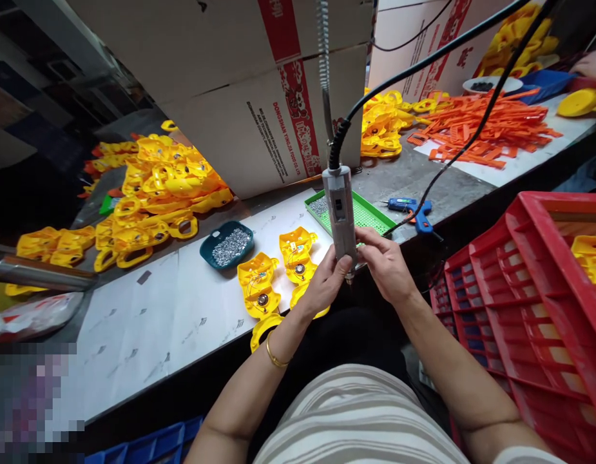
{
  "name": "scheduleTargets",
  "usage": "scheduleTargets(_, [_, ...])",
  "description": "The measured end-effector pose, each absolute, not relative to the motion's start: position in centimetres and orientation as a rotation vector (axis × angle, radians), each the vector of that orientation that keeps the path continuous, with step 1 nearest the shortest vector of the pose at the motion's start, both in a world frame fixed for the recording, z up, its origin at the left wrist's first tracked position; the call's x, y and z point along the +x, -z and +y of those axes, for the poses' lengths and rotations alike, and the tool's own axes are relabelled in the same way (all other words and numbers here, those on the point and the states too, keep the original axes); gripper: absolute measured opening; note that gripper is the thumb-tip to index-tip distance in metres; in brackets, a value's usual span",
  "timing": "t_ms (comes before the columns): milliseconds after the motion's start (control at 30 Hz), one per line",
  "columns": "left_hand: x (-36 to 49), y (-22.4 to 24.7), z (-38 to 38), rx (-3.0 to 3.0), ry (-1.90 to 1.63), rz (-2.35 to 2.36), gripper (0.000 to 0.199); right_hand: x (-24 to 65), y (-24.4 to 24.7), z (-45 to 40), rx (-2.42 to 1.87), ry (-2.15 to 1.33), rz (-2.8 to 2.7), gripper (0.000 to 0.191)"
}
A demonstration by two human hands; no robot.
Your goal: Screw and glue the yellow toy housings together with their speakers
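An electric screwdriver [340,209] with a grey body hangs upright from a coil spring, its black cable leaving the top. My left hand [325,283] is closed around its lower end, thumb across the front. Against the other side of that lower end, the bent fingers of my right hand [387,267] are pinched; their tips are partly hidden. Two yellow plastic shells [258,283] with wires and a round dark part inside lie left of my hands, the nearer to me partly behind my left forearm. Beside them sits a dark green dish [227,245] of small metal screws.
A green perforated tray [370,216] lies behind the screwdriver, with a blue glue gun [411,212] to its right. Yellow shells [167,177] are heaped at left, orange strips [491,125] at right. Cardboard boxes [220,129] stand behind; a red crate [510,277] is close on my right.
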State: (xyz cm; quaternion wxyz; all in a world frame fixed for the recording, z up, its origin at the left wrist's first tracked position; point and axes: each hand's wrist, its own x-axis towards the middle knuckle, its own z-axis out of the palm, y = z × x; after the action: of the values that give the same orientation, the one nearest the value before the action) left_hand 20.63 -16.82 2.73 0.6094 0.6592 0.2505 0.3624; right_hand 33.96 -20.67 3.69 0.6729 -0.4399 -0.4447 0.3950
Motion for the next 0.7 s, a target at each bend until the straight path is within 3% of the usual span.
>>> scheduleTargets(233, [21.2,-2.3,-16.8,1.547,-0.864,0.598,0.048,33.9,-2.6,-20.0,-0.956,-0.887,-0.932,0.03])
scheduleTargets(400, [20.9,-2.1,-16.7,1.638,-0.831,0.631,0.052,33.5,-2.2,-20.0,-0.992,-0.88,-0.892,0.041])
scheduleTargets(700, [20.8,-2.4,-16.5,1.689,-0.869,0.605,0.051,33.3,-2.4,-19.6,-0.959,-0.875,-0.915,0.032])
